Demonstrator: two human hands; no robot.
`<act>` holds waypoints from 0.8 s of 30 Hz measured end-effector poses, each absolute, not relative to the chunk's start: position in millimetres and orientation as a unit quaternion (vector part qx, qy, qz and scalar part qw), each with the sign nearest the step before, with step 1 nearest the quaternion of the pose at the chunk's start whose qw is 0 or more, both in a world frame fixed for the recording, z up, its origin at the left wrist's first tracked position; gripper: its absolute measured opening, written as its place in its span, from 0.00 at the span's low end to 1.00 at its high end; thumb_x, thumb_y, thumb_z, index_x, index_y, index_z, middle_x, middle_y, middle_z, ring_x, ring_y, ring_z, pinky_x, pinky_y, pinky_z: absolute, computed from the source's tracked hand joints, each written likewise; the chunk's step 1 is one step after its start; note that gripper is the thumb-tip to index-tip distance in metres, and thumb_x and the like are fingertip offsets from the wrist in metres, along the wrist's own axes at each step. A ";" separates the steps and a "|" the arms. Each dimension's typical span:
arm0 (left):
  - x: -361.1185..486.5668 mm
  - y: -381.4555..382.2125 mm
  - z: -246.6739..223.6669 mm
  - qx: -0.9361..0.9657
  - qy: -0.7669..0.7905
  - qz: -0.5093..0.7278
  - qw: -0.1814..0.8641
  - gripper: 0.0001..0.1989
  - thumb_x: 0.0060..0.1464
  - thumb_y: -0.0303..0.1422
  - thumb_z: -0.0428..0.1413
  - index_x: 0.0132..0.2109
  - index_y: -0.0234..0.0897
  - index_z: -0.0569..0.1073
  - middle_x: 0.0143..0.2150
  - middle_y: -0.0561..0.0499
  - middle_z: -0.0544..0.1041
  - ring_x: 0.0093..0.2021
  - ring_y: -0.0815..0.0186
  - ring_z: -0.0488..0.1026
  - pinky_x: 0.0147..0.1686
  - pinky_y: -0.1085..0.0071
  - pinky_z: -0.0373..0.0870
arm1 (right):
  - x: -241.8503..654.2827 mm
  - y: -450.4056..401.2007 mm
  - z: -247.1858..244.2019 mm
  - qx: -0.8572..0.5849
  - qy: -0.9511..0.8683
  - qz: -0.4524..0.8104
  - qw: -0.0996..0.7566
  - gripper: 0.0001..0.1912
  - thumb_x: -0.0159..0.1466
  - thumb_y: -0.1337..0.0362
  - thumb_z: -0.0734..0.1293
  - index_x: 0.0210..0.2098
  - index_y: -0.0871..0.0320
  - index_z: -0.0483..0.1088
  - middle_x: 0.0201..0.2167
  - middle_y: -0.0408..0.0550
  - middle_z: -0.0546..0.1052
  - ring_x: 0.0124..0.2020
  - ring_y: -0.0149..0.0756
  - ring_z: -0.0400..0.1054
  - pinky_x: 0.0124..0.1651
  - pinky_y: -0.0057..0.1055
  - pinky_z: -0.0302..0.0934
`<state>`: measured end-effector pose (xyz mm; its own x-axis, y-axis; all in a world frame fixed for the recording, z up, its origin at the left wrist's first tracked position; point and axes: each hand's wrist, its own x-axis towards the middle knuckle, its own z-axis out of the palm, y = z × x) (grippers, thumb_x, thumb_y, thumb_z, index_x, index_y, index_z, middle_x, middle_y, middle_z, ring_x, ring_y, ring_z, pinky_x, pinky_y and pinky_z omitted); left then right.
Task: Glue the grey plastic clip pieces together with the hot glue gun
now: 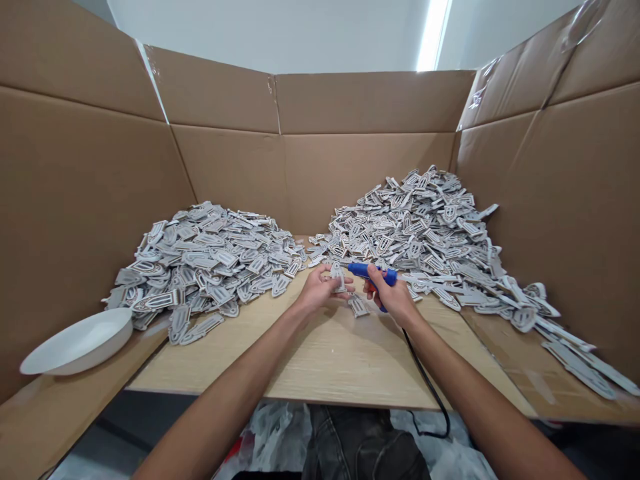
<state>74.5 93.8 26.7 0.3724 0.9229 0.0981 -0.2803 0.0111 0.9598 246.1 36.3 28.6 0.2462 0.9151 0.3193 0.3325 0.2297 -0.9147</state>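
Note:
My right hand point(391, 293) is wrapped round the handle of a blue glue gun point(373, 272), whose nozzle points left. A clear glue stick seems to stick out of its back end. My left hand point(320, 290) pinches a small grey-white arch-shaped cutout point(339, 275) close to the nozzle. I cannot tell whether the nozzle touches it. Just below, between my hands, another grey-white cutout point(357, 305) lies on or just above the wooden board.
Heaps of similar cutouts stand at the left point(210, 250) and right point(410, 220). A white bowl point(80, 343) sits at the left edge. Cardboard walls point(370, 173) enclose the wooden board point(325, 367). A black cord point(425, 377) runs over the front edge.

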 end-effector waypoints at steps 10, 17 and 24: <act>74.3 97.2 21.6 0.525 0.277 0.474 0.651 0.21 0.49 0.20 0.64 0.47 0.36 0.64 0.37 0.45 0.84 0.37 0.55 0.85 0.40 0.57 0.83 | 243.2 36.0 27.1 -0.575 -0.560 0.271 0.532 0.36 0.59 0.29 0.61 0.19 0.55 0.68 0.14 0.42 0.68 0.16 0.31 0.60 0.22 0.30 0.54; 75.8 98.6 20.7 0.520 0.282 0.478 0.649 0.23 0.49 0.18 0.63 0.47 0.36 0.63 0.35 0.46 0.84 0.36 0.56 0.85 0.40 0.57 0.83 | 241.2 33.8 30.3 -0.586 -0.572 0.241 0.521 0.33 0.62 0.33 0.61 0.17 0.54 0.68 0.13 0.41 0.67 0.16 0.31 0.60 0.22 0.30 0.54; 75.6 98.6 20.5 0.526 0.278 0.484 0.641 0.23 0.49 0.20 0.66 0.45 0.38 0.62 0.34 0.47 0.83 0.36 0.55 0.85 0.41 0.54 0.83 | 239.3 31.4 30.0 -0.603 -0.577 0.192 0.517 0.32 0.65 0.37 0.60 0.15 0.52 0.63 0.11 0.38 0.64 0.16 0.32 0.59 0.25 0.30 0.54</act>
<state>75.6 98.6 20.5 0.3767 0.9135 0.1534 -0.3284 -0.0232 0.9443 239.3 31.4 30.0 0.2614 0.8937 0.3646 0.4965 0.1994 -0.8448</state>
